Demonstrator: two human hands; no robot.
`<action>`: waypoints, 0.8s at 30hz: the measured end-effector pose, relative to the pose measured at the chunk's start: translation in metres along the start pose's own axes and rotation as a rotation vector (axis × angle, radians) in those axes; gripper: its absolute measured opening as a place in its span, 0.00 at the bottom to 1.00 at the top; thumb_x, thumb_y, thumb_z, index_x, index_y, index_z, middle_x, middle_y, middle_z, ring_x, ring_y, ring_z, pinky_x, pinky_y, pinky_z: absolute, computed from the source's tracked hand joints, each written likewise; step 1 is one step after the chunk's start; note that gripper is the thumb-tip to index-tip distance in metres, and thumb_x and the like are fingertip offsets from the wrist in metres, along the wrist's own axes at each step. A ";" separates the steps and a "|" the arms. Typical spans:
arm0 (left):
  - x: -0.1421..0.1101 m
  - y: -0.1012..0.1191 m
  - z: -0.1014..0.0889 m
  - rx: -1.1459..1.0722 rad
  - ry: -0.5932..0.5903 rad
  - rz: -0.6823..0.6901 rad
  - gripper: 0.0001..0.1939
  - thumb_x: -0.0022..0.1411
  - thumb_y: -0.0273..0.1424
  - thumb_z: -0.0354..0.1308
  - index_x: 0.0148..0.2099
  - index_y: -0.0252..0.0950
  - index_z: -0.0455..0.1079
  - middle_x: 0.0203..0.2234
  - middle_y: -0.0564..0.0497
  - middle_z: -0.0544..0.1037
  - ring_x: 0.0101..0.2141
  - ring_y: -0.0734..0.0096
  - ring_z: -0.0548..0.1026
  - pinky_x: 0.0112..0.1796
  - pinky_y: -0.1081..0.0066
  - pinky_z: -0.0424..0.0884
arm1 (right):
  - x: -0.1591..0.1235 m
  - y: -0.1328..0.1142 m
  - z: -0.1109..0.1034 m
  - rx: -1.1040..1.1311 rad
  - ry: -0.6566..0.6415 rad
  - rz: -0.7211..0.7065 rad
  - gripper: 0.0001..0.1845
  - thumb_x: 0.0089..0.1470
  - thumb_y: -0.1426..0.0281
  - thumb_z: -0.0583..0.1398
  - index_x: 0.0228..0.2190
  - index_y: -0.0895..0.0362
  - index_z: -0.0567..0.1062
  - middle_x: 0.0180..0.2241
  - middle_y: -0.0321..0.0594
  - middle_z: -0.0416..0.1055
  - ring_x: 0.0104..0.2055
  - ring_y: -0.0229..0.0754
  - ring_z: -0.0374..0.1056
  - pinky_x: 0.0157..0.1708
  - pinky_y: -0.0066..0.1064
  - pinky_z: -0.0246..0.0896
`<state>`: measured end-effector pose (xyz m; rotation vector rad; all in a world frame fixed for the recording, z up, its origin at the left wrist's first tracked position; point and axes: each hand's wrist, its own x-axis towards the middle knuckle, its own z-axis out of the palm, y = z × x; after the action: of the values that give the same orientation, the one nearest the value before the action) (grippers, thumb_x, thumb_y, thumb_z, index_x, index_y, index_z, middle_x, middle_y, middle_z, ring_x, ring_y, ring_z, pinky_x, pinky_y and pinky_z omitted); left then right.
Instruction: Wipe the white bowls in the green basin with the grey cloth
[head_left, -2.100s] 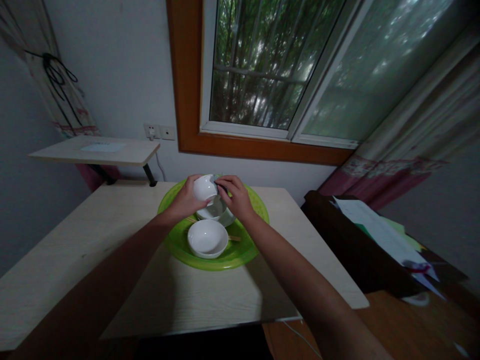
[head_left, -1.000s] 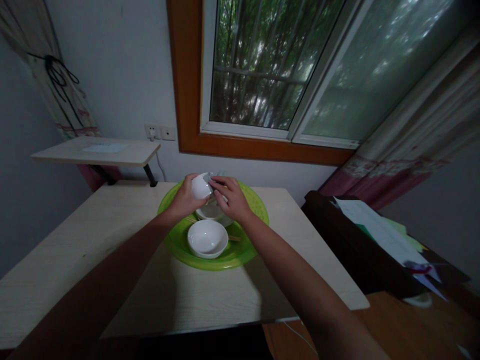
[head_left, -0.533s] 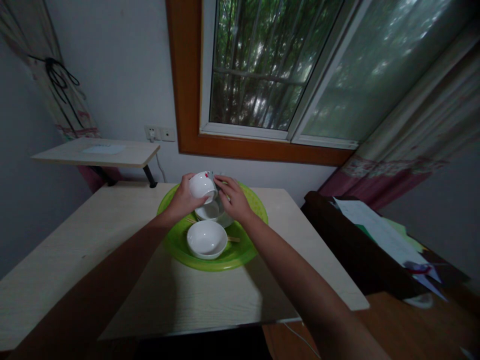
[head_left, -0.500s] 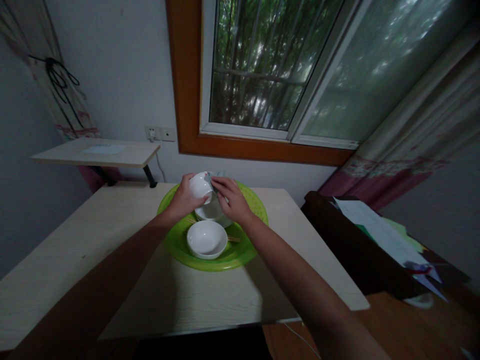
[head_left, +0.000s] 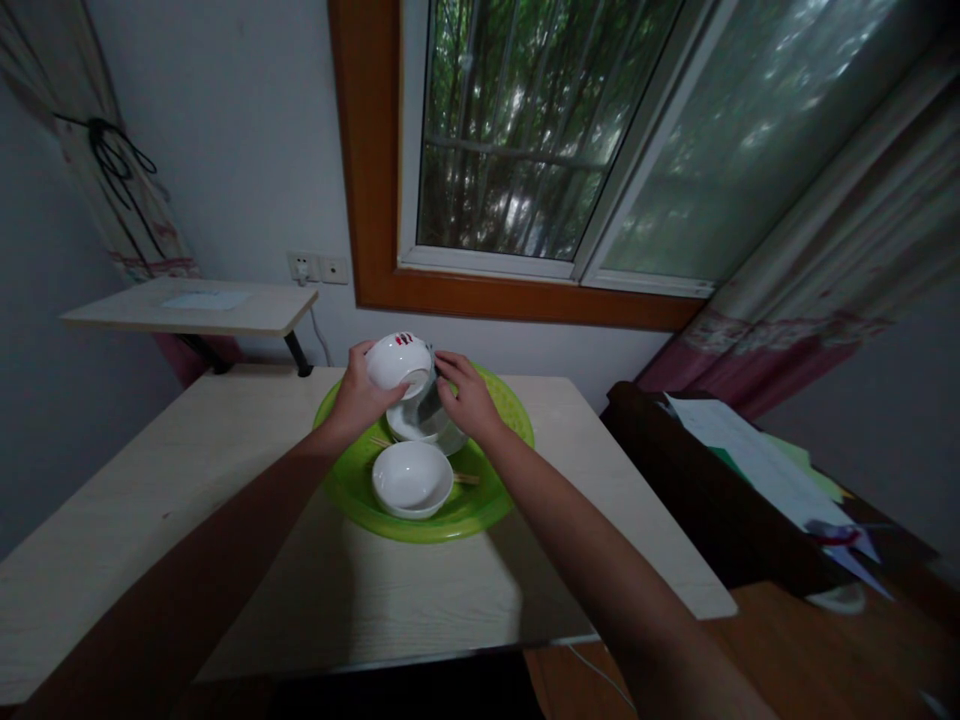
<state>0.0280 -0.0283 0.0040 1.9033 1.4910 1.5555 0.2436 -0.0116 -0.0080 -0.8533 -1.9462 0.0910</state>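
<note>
A white bowl (head_left: 397, 362) with a red mark on its outside is tilted on its side above the basin. My left hand (head_left: 361, 392) is shut on it, with the thumb near its foot. At the bowl's right rim, my right hand (head_left: 466, 395) has its fingers bent around what looks like a grey-green cloth (head_left: 430, 398), mostly hidden and hard to make out. Below both hands sits a wide green plastic basin (head_left: 517, 425). In it, a white bowl (head_left: 412, 480) stands upright at the front, and another white bowl (head_left: 409, 425) is partly covered behind it.
Wooden chopsticks (head_left: 466, 479) show in the basin beside the bowls. The basin stands on a pale wooden table (head_left: 600, 520) with a raised shelf (head_left: 247, 318) at its back left. A dark brown piece of furniture (head_left: 660, 480) bearing papers (head_left: 739, 455) is at the right.
My left hand has turned the held bowl, so its red mark and foot now face me more. My right fingers have shifted slightly right and down along the rim.
</note>
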 end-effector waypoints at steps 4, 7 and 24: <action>0.000 0.000 0.001 0.017 -0.016 -0.004 0.41 0.48 0.36 0.71 0.60 0.39 0.54 0.56 0.39 0.70 0.53 0.53 0.75 0.52 0.56 0.72 | 0.000 -0.004 -0.002 0.021 -0.001 -0.052 0.25 0.63 0.73 0.54 0.59 0.52 0.73 0.60 0.49 0.69 0.62 0.49 0.65 0.64 0.50 0.62; 0.000 -0.004 0.004 0.019 -0.026 0.019 0.40 0.48 0.35 0.71 0.59 0.39 0.55 0.56 0.39 0.71 0.53 0.54 0.75 0.53 0.56 0.72 | 0.000 -0.014 -0.004 0.017 -0.015 -0.143 0.27 0.62 0.75 0.54 0.61 0.50 0.71 0.61 0.49 0.68 0.63 0.50 0.64 0.63 0.53 0.62; -0.005 0.002 0.002 0.038 -0.079 0.046 0.40 0.48 0.36 0.72 0.60 0.41 0.56 0.56 0.41 0.72 0.53 0.54 0.75 0.53 0.56 0.72 | 0.000 0.006 0.006 0.083 -0.068 0.140 0.27 0.71 0.57 0.49 0.64 0.56 0.68 0.64 0.52 0.67 0.66 0.48 0.62 0.69 0.48 0.54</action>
<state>0.0316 -0.0322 0.0019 2.0091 1.4630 1.4630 0.2420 -0.0053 -0.0140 -0.9406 -1.9302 0.2855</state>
